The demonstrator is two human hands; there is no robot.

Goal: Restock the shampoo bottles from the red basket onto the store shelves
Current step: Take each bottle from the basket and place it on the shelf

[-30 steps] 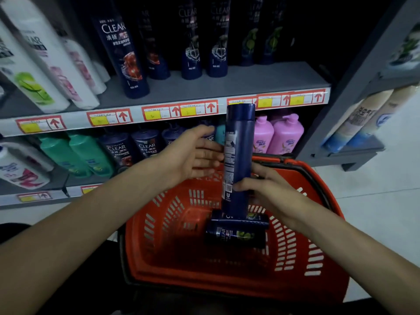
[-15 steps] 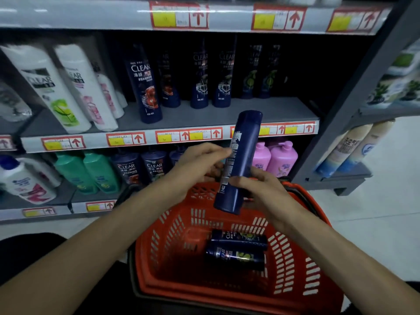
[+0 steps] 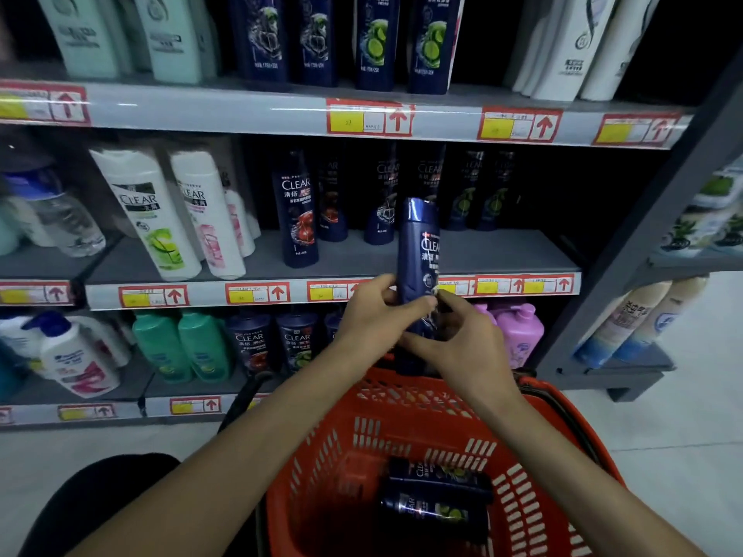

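Observation:
A dark blue CLEAR shampoo bottle (image 3: pixel 418 251) stands upright in the air in front of the middle shelf (image 3: pixel 502 255). My left hand (image 3: pixel 372 315) grips its lower part from the left. My right hand (image 3: pixel 458 339) holds the same lower part from the right, fingers over the bottle's bottom end. Below them sits the red basket (image 3: pixel 402 416), with two dark blue bottles (image 3: pixel 436 496) lying on its floor. Several dark blue CLEAR bottles (image 3: pixel 295 207) stand at the back of the middle shelf.
White CLEAR bottles (image 3: pixel 148 211) stand left on the middle shelf. The top shelf holds dark blue bottles (image 3: pixel 378 38); the bottom shelf holds green bottles (image 3: pixel 181 343) and pink bottles (image 3: pixel 518 331). A grey upright (image 3: pixel 643 235) bounds the shelves on the right, with another rack beyond it.
The bottle rose out of the basket and now stands upright before the middle shelf, label facing me. Both hands moved up with it; my left hand now grips it. My view tilted upward.

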